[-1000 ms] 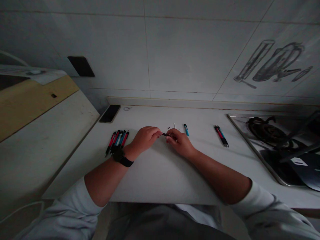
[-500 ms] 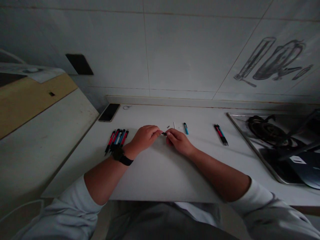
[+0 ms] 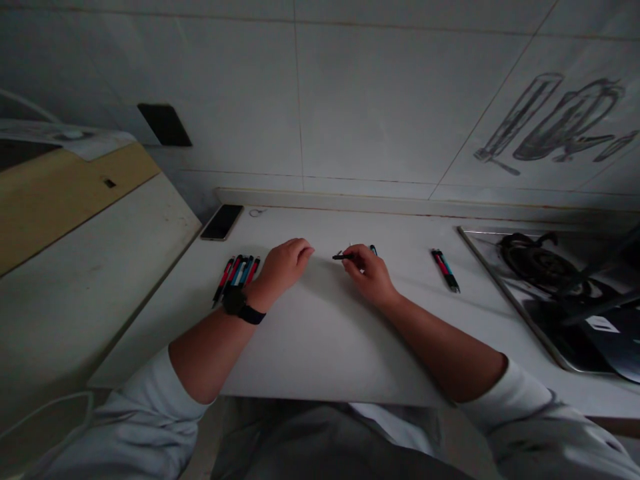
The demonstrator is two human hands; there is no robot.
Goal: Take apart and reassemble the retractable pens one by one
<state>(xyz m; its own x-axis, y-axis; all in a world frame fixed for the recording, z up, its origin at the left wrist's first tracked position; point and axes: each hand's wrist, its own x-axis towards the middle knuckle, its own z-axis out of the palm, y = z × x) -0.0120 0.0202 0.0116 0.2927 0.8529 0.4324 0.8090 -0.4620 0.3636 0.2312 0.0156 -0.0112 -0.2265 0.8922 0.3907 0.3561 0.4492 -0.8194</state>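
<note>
My right hand [image 3: 370,273] pinches a small black pen part [image 3: 341,257] between thumb and fingers, its tip pointing left above the counter. Part of a blue and black pen barrel [image 3: 373,249] shows just behind that hand, and more small pieces there are mostly covered. My left hand [image 3: 286,265], with a black watch on the wrist, is closed, thumb against the curled fingers; whatever it may hold is hidden. Beside the left wrist lies a group of red, blue and black pens [image 3: 235,273], partly covered by that hand.
On the right of the white counter [image 3: 320,347] lie a few more pens [image 3: 445,270], near a gas stove [image 3: 540,267]. A phone [image 3: 223,222] and a small ring-shaped item [image 3: 257,213] lie at the back left. A tiled wall rises behind.
My hands have moved apart. The black part they held between them stays in my right hand, which now covers most of the blue barrel and small pieces. The view shifted slightly.
</note>
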